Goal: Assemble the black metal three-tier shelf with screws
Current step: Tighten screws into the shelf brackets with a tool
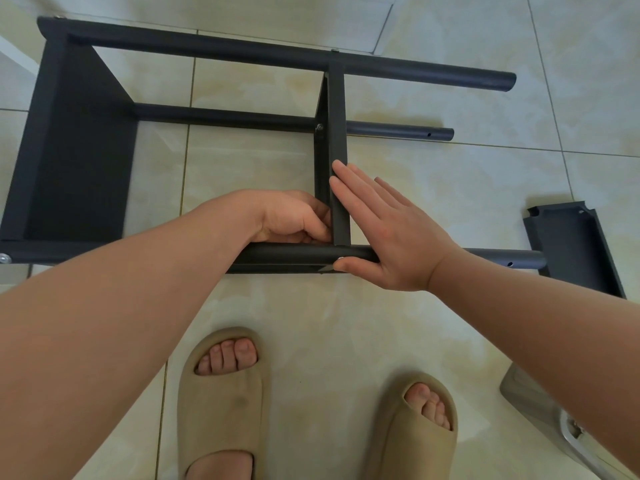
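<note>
The black metal shelf frame (214,46) lies on its side on the tiled floor, with one tier panel (76,150) fixed at the left end and a middle tier panel (337,133) standing across the poles. My right hand (384,233) lies flat with straight fingers against the middle tier's right face, thumb under the near pole (287,252). My left hand (294,218) is curled at the inner corner where the middle tier meets the near pole; what its fingertips hold is hidden. A third loose tier panel (578,247) lies at the right end of the near pole.
Silver screw heads show at the frame's joints, one at the near left corner (5,258) and one on the middle tier (319,126). My feet in beige slippers (221,403) stand just in front of the frame. A grey object (540,414) sits at the lower right.
</note>
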The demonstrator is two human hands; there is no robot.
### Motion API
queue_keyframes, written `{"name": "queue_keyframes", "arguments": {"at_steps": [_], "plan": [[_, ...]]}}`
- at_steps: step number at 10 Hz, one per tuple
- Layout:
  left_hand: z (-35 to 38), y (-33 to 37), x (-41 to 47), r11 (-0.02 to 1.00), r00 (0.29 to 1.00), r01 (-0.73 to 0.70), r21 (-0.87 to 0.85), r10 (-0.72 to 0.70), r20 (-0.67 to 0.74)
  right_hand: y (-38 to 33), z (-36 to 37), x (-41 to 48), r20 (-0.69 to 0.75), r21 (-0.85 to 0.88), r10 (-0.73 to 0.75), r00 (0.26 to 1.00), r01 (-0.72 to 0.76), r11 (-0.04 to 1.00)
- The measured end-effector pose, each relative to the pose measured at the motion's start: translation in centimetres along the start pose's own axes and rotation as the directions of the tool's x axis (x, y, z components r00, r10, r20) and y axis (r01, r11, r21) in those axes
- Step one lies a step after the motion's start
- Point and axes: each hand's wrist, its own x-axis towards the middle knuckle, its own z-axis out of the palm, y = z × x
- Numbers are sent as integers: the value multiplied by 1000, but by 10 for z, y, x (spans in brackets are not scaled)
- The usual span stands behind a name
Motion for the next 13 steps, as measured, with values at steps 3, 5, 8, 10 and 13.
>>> {"name": "queue_keyframes", "arguments": {"at_steps": [3, 5, 8, 10, 13], "plan": [[-3, -1, -3, 998, 994, 65, 22, -67, 90, 0, 1, 0, 17, -11, 8, 1000, -8, 1000], [-3, -3, 4, 1000, 997, -3, 2, 3, 73, 1, 1, 0, 14, -12, 7, 1000, -7, 1000], [-1, -5, 5, 1000, 998, -30, -8, 30, 54, 1, 2, 1, 19, -20, 11, 1000, -11, 1000], [-4, -5, 7, 998, 993, 59, 2, -59, 100, 1, 1, 0, 17, -16, 12, 1000, -11, 1000], [-5, -3, 6, 999, 999, 46, 22, -46, -4, 0, 1, 0, 10, -12, 8, 1000, -8, 1000]]}}
